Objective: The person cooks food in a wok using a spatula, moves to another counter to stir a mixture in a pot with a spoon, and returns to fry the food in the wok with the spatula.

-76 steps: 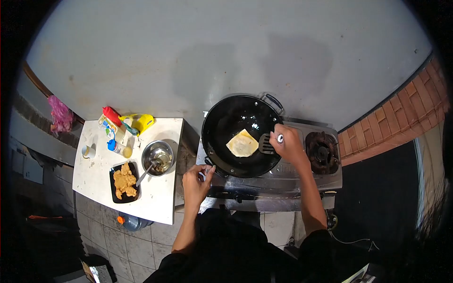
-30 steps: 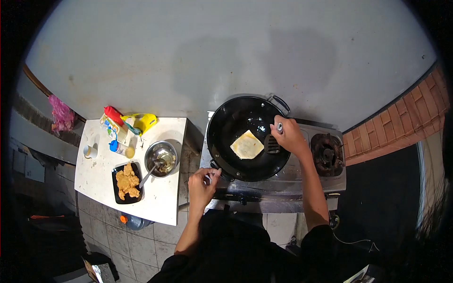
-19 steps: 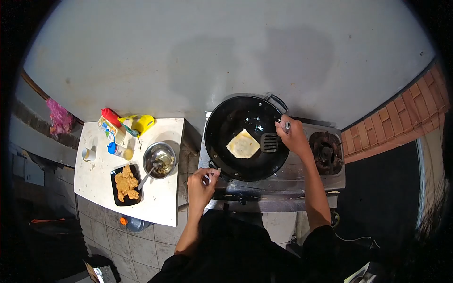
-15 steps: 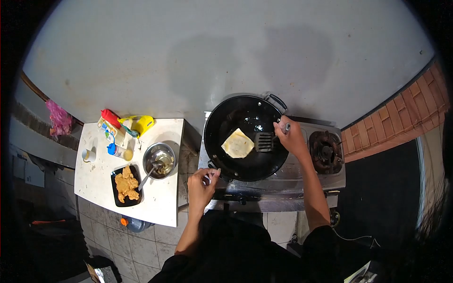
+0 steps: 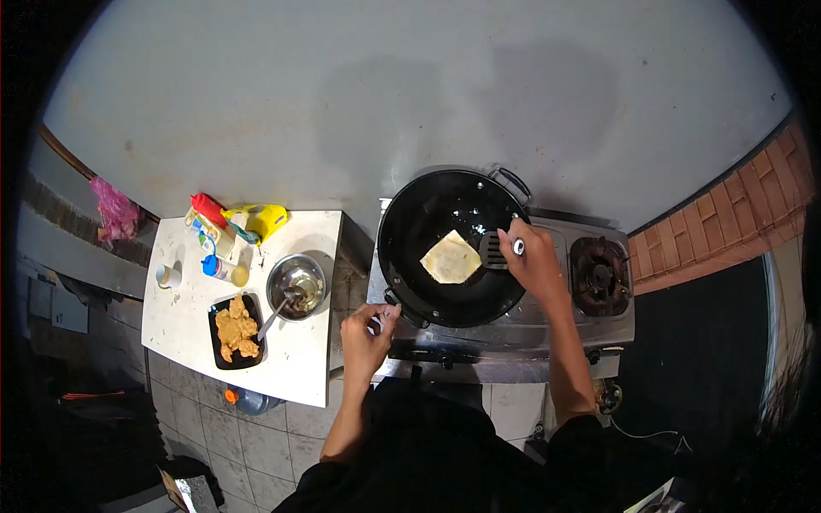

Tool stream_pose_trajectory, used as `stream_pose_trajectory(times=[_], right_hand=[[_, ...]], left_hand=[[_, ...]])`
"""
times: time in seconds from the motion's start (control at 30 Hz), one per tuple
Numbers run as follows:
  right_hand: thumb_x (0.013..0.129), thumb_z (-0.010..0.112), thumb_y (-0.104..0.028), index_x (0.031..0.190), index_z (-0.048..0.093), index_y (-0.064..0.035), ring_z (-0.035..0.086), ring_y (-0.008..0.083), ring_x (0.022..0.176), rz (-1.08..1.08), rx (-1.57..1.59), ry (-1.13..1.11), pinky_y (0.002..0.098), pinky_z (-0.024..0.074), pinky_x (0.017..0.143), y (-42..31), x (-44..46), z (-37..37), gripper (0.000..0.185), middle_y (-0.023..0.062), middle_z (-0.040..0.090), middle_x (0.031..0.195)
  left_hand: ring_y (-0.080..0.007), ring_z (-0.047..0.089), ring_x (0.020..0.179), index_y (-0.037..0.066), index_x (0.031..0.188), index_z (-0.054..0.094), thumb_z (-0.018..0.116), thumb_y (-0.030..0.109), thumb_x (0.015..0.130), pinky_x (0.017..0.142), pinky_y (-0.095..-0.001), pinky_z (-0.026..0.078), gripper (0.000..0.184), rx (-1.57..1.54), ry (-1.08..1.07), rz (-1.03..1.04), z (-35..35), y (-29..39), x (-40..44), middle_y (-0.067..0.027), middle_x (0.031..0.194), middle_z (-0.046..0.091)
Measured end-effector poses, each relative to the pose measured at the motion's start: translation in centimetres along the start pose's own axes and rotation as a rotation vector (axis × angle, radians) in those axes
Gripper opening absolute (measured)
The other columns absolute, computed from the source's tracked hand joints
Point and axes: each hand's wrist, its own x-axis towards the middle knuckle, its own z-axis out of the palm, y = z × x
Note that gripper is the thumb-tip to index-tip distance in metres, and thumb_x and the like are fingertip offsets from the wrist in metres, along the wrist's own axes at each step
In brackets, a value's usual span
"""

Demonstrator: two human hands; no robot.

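Observation:
A black two-handled wok (image 5: 410,205) sits on the gas stove. In it lies a square, pale, folded flatbread (image 5: 451,258), its surface lightly yellowed. My right hand (image 5: 534,261) is closed round the handle of a black slotted spatula (image 5: 493,252), whose blade is at the flatbread's right edge. Down at the wok's lower left rim, my left hand (image 5: 368,333) has its thumb and fingers curled together at the near wok handle (image 5: 391,297). The fingers cover part of that handle.
A second burner (image 5: 600,275) is right of the wok. On the white table (image 5: 295,359) at left are a steel bowl (image 5: 297,286) with a spoon, a black tray of battered pieces (image 5: 236,329), several bottles (image 5: 224,270) and a cup (image 5: 168,276).
The flatbread has shifted slightly right within the wok, and its outline has turned a little. The spatula stays beside it. The whole view has moved slightly; my left hand stays at the handle.

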Motion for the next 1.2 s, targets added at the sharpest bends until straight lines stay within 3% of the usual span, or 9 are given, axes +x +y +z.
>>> stream_pose_trajectory(times=[0.4,0.47,0.6,0.67,0.93,1.0,1.2], right_hand=[[0.085,0.065,-0.005,0.074,0.046,0.0013,0.055,0.0420,0.060,0.108,-0.024,0.032,0.0437,0.0408,0.053,-0.8,-0.3,0.2,0.023,0.0214,0.053,0.063],[0.085,0.065,-0.005,0.074,0.046,0.0013,0.055,0.0416,0.060,0.079,-0.045,0.055,0.0439,0.0406,0.053,-0.1,-0.3,0.8,0.023,0.0213,0.053,0.062],[0.084,0.065,-0.005,0.074,0.046,0.0010,0.055,0.0411,0.059,0.072,-0.055,0.062,0.0445,0.0407,0.053,0.5,-0.1,1.2,0.023,0.0205,0.052,0.060],[0.084,0.065,-0.006,0.074,0.047,0.0007,0.055,0.0413,0.059,0.104,-0.043,0.057,0.0446,0.0406,0.053,0.3,0.1,1.2,0.022,0.0200,0.052,0.060],[0.085,0.065,-0.008,0.073,0.047,-0.0010,0.051,0.0410,0.055,0.073,-0.019,0.087,0.0425,0.0383,0.051,2.5,0.5,1.7,0.023,0.0179,0.051,0.058],[0.087,0.065,-0.009,0.069,0.047,-0.0010,0.049,0.0352,0.049,0.165,0.080,0.070,0.0395,0.0375,0.050,3.1,0.4,1.9,0.026,0.0162,0.049,0.055],[0.087,0.066,-0.011,0.067,0.045,0.0000,0.047,0.0216,0.046,0.182,0.217,0.186,0.0367,0.0360,0.048,4.4,-0.4,2.2,0.031,0.0133,0.045,0.053]], left_hand=[[-0.0146,0.059,0.062,-0.003,0.085,0.071,0.073,0.017,0.084,0.059,-0.0276,0.046,0.020,0.013,-0.008,0.000,0.3,-0.1,0.0,-0.0099,0.072,0.066],[-0.0150,0.053,0.051,-0.003,0.084,0.070,0.074,0.014,0.082,0.049,-0.0280,0.041,0.017,-0.041,0.056,0.075,0.5,-0.2,0.1,-0.0104,0.069,0.062],[-0.0150,0.059,0.061,-0.003,0.086,0.071,0.073,0.017,0.084,0.059,-0.0283,0.046,0.020,-0.003,0.002,0.014,0.4,0.0,0.0,-0.0094,0.071,0.065],[-0.0139,0.052,0.051,-0.003,0.083,0.070,0.074,0.013,0.082,0.048,-0.0281,0.040,0.017,-0.046,0.057,0.095,0.6,-0.2,0.0,-0.0093,0.067,0.060],[-0.0141,0.051,0.049,-0.002,0.082,0.071,0.074,0.014,0.082,0.047,-0.0282,0.038,0.016,-0.025,0.053,0.081,0.8,0.1,-0.2,-0.0088,0.067,0.060],[-0.0138,0.051,0.049,-0.001,0.082,0.071,0.074,0.014,0.082,0.047,-0.0281,0.038,0.016,-0.030,0.068,0.097,0.7,0.1,-0.2,-0.0086,0.066,0.060],[-0.0131,0.051,0.048,-0.001,0.082,0.071,0.074,0.016,0.082,0.047,-0.0282,0.039,0.017,-0.031,0.069,0.077,0.7,0.1,-0.2,-0.0089,0.066,0.061]])
